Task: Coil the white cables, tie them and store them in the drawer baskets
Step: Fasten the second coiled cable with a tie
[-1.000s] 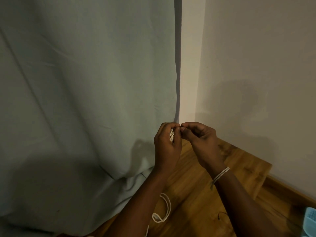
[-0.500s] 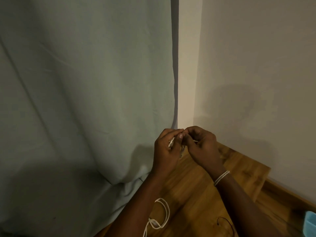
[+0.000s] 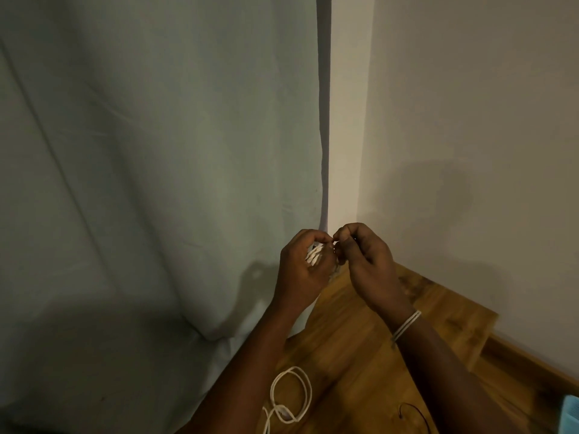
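Note:
My left hand (image 3: 302,270) grips a small bundle of coiled white cable (image 3: 314,255), whose loops show between its curled fingers. My right hand (image 3: 365,260) is curled close against it and pinches something thin at the top of the bundle; what it pinches is too small to make out. Both hands are raised above the wooden table (image 3: 360,355). A second white cable (image 3: 289,399) lies in loose loops on the wood below my left forearm. White bands (image 3: 406,325) circle my right wrist.
A grey-green curtain (image 3: 156,183) hangs on the left and drapes onto the table's left side. A plain wall (image 3: 470,120) stands behind and to the right. A thin black loop (image 3: 413,413) lies on the wood. A light blue object (image 3: 571,415) shows at the lower right edge.
Both hands stay together on the coiled cable with small finger shifts. More of the white loops now show in my left hand. The view has tilted slightly.

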{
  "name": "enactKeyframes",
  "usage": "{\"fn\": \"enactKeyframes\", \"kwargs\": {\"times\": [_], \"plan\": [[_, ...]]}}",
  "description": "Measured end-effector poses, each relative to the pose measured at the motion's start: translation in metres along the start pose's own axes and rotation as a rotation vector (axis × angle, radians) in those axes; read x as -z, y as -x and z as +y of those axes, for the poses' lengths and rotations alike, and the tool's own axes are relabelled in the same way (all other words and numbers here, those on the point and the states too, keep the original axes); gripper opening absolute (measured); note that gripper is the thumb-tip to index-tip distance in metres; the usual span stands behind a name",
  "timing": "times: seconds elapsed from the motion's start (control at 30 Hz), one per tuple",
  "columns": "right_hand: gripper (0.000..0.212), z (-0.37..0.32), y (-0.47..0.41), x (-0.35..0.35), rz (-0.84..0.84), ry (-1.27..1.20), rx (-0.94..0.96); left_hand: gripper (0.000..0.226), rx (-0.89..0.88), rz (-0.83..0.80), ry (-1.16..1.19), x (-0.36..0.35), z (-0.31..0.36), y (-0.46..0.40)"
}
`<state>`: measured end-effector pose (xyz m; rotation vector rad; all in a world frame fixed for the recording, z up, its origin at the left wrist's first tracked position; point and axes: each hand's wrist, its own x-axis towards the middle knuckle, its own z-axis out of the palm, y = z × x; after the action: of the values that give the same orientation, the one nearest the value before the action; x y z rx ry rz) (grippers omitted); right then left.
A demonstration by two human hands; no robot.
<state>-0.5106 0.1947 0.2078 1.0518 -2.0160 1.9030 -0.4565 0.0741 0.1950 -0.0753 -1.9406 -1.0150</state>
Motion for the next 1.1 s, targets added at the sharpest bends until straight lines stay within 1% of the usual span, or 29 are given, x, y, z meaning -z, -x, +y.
{"fn": "enactKeyframes", "kwargs": {"times": [0.07,0.17,0.27,0.33,0.43,0.5,0.57,0.67,0.73,0.8,0.87,0.93,0.97,1.03,1.1], "plan": [[0.024,-0.002,-0.001,-0.002,-0.010,-0.123,-0.034,0.026,0.022,-0.010,0.005,0.003,0.000,-0.002],[0.026,-0.004,-0.003,-0.003,-0.063,-0.281,-0.101,0.022,0.100,-0.031,0.027,0.008,-0.002,-0.001],[0.026,-0.003,-0.005,-0.002,-0.137,-0.293,-0.129,0.024,0.172,-0.081,0.090,0.012,-0.007,0.003],[0.024,-0.001,-0.006,-0.002,-0.160,-0.261,-0.134,0.025,0.181,-0.117,0.111,0.014,-0.012,0.004],[0.022,-0.004,-0.007,-0.005,-0.157,-0.199,-0.127,0.024,0.123,-0.142,0.087,0.021,-0.011,0.001],[0.024,-0.007,-0.008,-0.007,-0.141,-0.150,-0.109,0.019,0.093,-0.175,0.075,0.025,-0.011,-0.003],[0.025,-0.009,-0.008,-0.008,-0.138,-0.105,-0.082,0.013,0.105,-0.202,0.074,0.029,-0.012,-0.004],[0.026,-0.008,-0.004,-0.009,-0.158,-0.074,-0.075,0.015,0.103,-0.223,0.089,0.031,-0.016,0.000],[0.026,-0.006,-0.003,-0.008,-0.171,-0.101,-0.099,0.015,0.081,-0.230,0.077,0.031,-0.018,0.005],[0.024,-0.006,-0.002,-0.008,-0.172,-0.189,-0.154,0.015,0.072,-0.213,0.074,0.032,-0.020,0.006],[0.024,-0.008,-0.004,-0.009,-0.160,-0.263,-0.206,0.018,-0.003,-0.210,0.048,0.035,-0.021,0.005],[0.026,-0.007,-0.003,-0.011,-0.154,-0.279,-0.235,0.021,-0.088,-0.222,-0.018,0.037,-0.026,0.002],[0.027,-0.005,-0.002,-0.012,-0.150,-0.280,-0.242,0.020,-0.096,-0.221,-0.052,0.036,-0.027,0.003],[0.029,-0.003,-0.001,-0.013,-0.144,-0.302,-0.254,0.017,-0.081,-0.227,-0.079,0.035,-0.029,0.009],[0.028,-0.001,0.001,-0.014,-0.136,-0.340,-0.277,0.012,-0.007,-0.275,-0.041,0.032,-0.031,0.013]]}}
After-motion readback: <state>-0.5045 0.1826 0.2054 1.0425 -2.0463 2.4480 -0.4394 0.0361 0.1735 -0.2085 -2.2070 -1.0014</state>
